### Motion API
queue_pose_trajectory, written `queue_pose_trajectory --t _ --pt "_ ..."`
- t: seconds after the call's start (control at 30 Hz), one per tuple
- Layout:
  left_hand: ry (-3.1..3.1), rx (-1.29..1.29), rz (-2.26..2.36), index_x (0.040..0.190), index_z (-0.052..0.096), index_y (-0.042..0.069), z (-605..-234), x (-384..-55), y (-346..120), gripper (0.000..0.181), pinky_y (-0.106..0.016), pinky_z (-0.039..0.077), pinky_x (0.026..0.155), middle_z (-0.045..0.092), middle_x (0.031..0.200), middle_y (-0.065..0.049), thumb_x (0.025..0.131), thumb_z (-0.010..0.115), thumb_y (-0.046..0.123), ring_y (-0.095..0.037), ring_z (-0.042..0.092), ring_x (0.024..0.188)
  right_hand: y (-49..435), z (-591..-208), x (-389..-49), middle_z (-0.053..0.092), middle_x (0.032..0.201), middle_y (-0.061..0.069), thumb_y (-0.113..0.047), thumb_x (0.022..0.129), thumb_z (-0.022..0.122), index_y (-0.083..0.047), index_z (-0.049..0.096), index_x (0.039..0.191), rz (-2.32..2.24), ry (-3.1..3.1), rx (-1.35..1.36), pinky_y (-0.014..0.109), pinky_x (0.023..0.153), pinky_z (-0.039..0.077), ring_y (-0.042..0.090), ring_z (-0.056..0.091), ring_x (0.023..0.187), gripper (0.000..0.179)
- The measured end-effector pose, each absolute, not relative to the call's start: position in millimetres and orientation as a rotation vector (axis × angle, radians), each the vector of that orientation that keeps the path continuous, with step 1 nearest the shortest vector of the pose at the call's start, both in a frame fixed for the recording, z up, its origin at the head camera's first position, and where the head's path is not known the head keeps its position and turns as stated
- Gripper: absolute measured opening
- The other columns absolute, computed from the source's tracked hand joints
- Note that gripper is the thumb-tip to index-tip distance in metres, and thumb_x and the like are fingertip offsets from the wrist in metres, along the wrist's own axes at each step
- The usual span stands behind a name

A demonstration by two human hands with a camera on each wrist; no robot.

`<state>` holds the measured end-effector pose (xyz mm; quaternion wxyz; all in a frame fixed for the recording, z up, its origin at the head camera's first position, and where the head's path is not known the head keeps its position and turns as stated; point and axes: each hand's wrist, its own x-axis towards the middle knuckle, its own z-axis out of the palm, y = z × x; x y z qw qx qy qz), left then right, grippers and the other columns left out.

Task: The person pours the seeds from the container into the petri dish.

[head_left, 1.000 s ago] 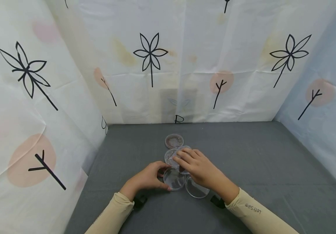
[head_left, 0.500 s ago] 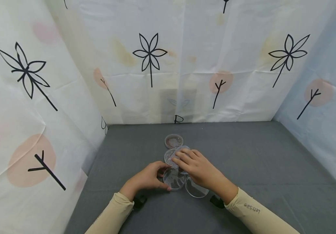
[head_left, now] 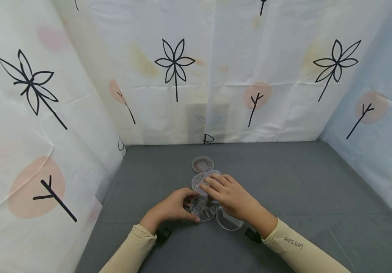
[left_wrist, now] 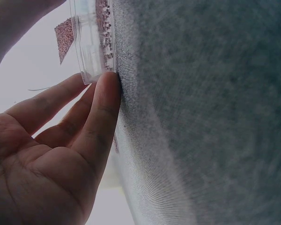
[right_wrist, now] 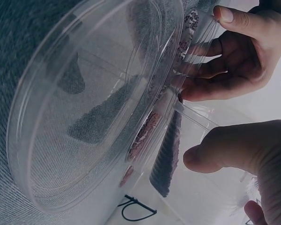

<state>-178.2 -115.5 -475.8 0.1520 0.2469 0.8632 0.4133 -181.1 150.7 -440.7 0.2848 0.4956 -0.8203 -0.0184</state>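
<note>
My left hand (head_left: 172, 206) grips a clear petri dish (head_left: 203, 209) by its edge on the grey table, thumb in front and fingers behind. Brown granules (left_wrist: 106, 40) lie inside this dish in the left wrist view. Over it, my right hand (head_left: 231, 193) holds another clear petri dish (head_left: 214, 174), tilted. A slanting mass of brown granules (left_wrist: 64, 37) sits in the tilted dish. In the right wrist view that mass (right_wrist: 166, 161) looks dark and ridged, beside my right thumb (right_wrist: 203, 154). The right fingers partly cover the held dish in the head view.
A clear round dish or lid (head_left: 229, 224) lies in front, just right of the gripped dish. Behind the hands are a dish with pale contents (head_left: 197, 182) and a dish with reddish-brown contents (head_left: 203, 165). Patterned cloth (head_left: 216, 76) walls enclose the grey table (head_left: 284, 182).
Light specks and patches have spread inside the dish gripped by my left hand. Both hands stay almost where they were, the right one still tilting its dish.
</note>
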Motion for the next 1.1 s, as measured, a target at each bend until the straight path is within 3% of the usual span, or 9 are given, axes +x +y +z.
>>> queue_pose_trajectory --t 1.1 --pt "2.487 0.71 1.178 0.146 0.06 0.001 -478.8 -179.4 -115.7 0.082 -0.033 0.063 0.098 0.062 0.14 -0.015 0.078 0.098 0.025 -0.026 0.067 0.122 150.8 -446.1 -181.6 0.063 0.146 0.006 -0.008 0.082 0.093 -0.017 0.06 0.15 -0.047 -2.172 1.324 0.044 0.104 0.055 0.026 0.058 0.135 0.076"
